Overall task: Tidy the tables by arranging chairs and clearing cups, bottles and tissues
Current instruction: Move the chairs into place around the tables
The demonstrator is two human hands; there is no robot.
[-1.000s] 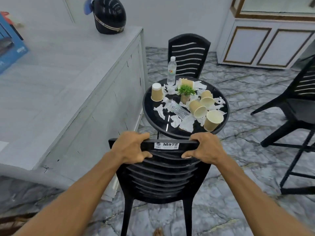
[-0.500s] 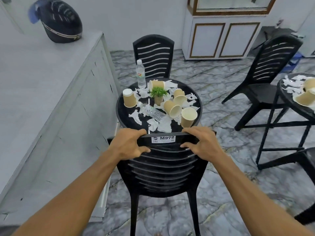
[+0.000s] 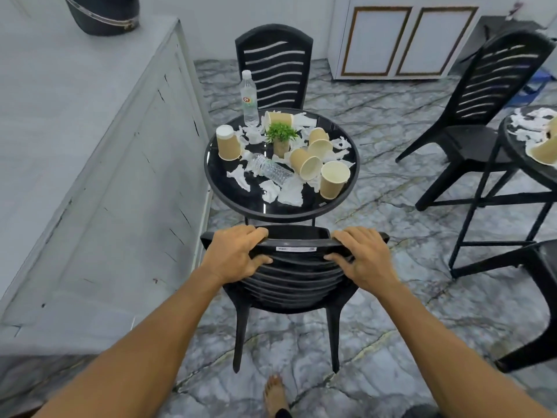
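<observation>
Gripping the top rail of the near chair (image 3: 289, 276), the left hand (image 3: 233, 256) and right hand (image 3: 363, 257) sat one at each end of the backrest, fingers curled over the far edge and thumbs pressed against the near face. The chair stood on the marbled floor (image 3: 391, 342) just in front of the round table (image 3: 346, 203), its back towards the person and its seat hidden under the table's rim.

The table was littered. An upright bottle (image 3: 249, 99) stood at the far left edge, and a second, crushed bottle (image 3: 269, 169) lay on its side near the middle. One cup (image 3: 228, 142) stood upside down at the left — another, the open cup (image 3: 333, 179), stood upright at the near right. Three more lay tipped over around a small plant (image 3: 281, 138), with a fourth on its side just behind it. Torn tissues (image 3: 289, 193) were scattered between all of these.

A far chair (image 3: 272, 64) faced the table from the opposite side. To the right, well apart, a third chair (image 3: 485, 110) stood beside a second table (image 3: 521, 164) that also carried tissues and a cup — only its left part was in view. A grey counter (image 3: 90, 146) ran along the left, with a dark helmet (image 3: 101, 13) on its far end. A bare foot (image 3: 275, 393) showed at the bottom.
</observation>
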